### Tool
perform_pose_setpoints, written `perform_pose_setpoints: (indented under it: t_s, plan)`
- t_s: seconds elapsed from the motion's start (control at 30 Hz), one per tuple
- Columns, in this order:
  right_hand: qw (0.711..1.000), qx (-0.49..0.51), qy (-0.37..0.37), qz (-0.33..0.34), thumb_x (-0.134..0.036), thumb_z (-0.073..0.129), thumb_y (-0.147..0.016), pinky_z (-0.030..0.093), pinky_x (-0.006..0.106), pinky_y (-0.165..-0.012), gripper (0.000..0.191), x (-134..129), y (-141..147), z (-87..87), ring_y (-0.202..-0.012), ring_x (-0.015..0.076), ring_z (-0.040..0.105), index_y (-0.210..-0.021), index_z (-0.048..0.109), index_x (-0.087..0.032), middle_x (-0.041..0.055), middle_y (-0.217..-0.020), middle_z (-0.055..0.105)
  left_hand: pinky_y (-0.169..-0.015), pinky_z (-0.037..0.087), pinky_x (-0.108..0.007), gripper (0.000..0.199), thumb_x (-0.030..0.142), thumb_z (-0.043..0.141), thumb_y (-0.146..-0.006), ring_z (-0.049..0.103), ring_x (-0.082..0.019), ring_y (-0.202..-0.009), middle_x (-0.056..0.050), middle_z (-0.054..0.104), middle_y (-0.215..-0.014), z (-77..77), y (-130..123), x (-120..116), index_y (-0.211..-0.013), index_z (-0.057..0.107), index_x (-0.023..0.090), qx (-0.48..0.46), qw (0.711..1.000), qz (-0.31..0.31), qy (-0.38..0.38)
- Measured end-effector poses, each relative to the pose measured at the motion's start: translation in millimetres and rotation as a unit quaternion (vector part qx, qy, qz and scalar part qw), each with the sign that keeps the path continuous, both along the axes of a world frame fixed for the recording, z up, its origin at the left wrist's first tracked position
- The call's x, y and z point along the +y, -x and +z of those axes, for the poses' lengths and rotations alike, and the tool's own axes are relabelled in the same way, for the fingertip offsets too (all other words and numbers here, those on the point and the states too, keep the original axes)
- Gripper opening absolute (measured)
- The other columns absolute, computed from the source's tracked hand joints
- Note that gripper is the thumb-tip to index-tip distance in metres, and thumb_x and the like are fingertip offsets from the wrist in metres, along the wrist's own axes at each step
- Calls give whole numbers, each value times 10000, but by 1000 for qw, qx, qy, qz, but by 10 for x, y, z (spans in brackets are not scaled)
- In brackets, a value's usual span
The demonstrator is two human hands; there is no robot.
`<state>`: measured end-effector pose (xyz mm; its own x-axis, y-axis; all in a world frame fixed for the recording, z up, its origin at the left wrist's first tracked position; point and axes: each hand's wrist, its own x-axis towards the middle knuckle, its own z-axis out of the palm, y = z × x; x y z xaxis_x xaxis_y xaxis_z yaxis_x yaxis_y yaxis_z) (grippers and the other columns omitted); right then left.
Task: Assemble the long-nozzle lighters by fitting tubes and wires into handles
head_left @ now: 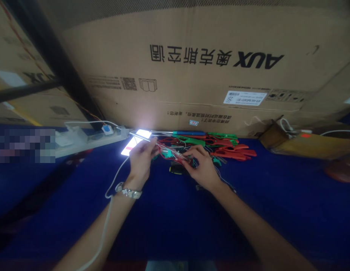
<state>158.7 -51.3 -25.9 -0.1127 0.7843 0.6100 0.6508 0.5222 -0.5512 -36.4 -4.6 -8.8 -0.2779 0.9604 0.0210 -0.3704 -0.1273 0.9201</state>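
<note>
My left hand (141, 160) is closed on the left end of a long, thin red plastic piece (175, 156) with a green part and thin wires in it. My right hand (201, 165) pinches the other end between thumb and fingers. The piece is held just above the table, slightly tilted, and its exact kind is too small to make out. By the left fingertips a slim metal rod (138, 135) crosses a lit phone (135, 143); whether the hand touches that rod is unclear. A black and yellow handle (175, 169) lies below the piece.
Red plastic parts (234, 150) and green ones (222, 136) are piled behind my hands, beside a blue-handled tool (189, 133). A power strip (79, 143) with a white cable lies left on the blue tabletop (175, 218). A large cardboard box (192, 86) stands behind.
</note>
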Motion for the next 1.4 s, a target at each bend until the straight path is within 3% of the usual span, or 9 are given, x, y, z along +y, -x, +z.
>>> perform_pose_setpoints:
  t_s: [0.17, 0.33, 0.5, 0.6, 0.73, 0.9, 1.13, 1.4]
  plan:
    - [997, 73, 30, 15, -337, 695, -859, 555, 382, -822, 222, -14, 64, 12, -888, 204, 667, -1045, 643, -227, 64, -1009, 659, -602, 572, -201, 286, 325, 880, -632, 638, -88, -606, 9, 655, -654, 23, -16, -11, -642, 650, 156, 6, 1000, -7, -9]
    - [976, 163, 136, 39, -404, 661, -885, 566, 316, -714, 204, 29, 188, -29, -749, 175, 693, -985, 653, -226, 26, -860, 725, -621, 588, -227, 305, 348, 898, -606, 655, -109, -630, -2, 673, -672, 46, -49, -46, -684, 678, 153, 16, 999, -30, -18]
    - [939, 250, 211, 110, -408, 696, -841, 570, 318, -702, 213, 89, 184, -43, -724, 172, 708, -942, 676, -221, 23, -846, 748, -626, 599, -231, 331, 366, 905, -595, 658, -112, -630, 0, 664, -655, 21, -52, -36, -672, 673, 143, 23, 999, -30, -31]
    - [907, 298, 266, 132, -411, 769, -755, 544, 285, -619, 264, 113, 151, -16, -646, 151, 681, -908, 671, -219, 6, -808, 748, -619, 601, -219, 335, 371, 905, -594, 657, -105, -628, 2, 675, -673, 16, -52, -36, -703, 688, 141, 24, 999, -29, -35]
    - [879, 335, 317, 122, -418, 848, -644, 484, 237, -513, 355, 116, 141, 42, -567, 132, 652, -843, 646, -205, -8, -742, 734, -612, 600, -209, 343, 382, 902, -601, 655, -101, -629, 4, 679, -680, 31, -61, -46, -729, 696, 139, 26, 998, -39, -38]
    - [851, 350, 377, 102, -396, 869, -611, 489, 222, -491, 367, 118, 123, 104, -649, 167, 714, -857, 686, -196, 15, -780, 750, -601, 599, -207, 341, 379, 894, -615, 645, -100, -611, 6, 660, -652, 32, -58, -31, -695, 672, 133, 47, 997, -46, -44]
    - [871, 343, 333, 112, -311, 839, -648, 525, 252, -530, 328, 106, 126, 98, -682, 181, 724, -942, 753, -195, 19, -791, 770, -585, 596, -223, 334, 414, 847, -688, 651, -107, -595, 7, 660, -660, 37, -41, -14, -728, 660, 140, 90, 993, -36, -66]
    - [873, 379, 278, 133, -388, 816, -719, 589, 309, -661, 361, 3, 174, 94, -749, 183, 746, -1026, 702, -235, 15, -922, 760, -594, 573, -192, 256, 369, 837, -720, 646, -87, -585, 10, 686, -674, -37, -18, 47, -770, 711, 152, 87, 990, -8, -111]
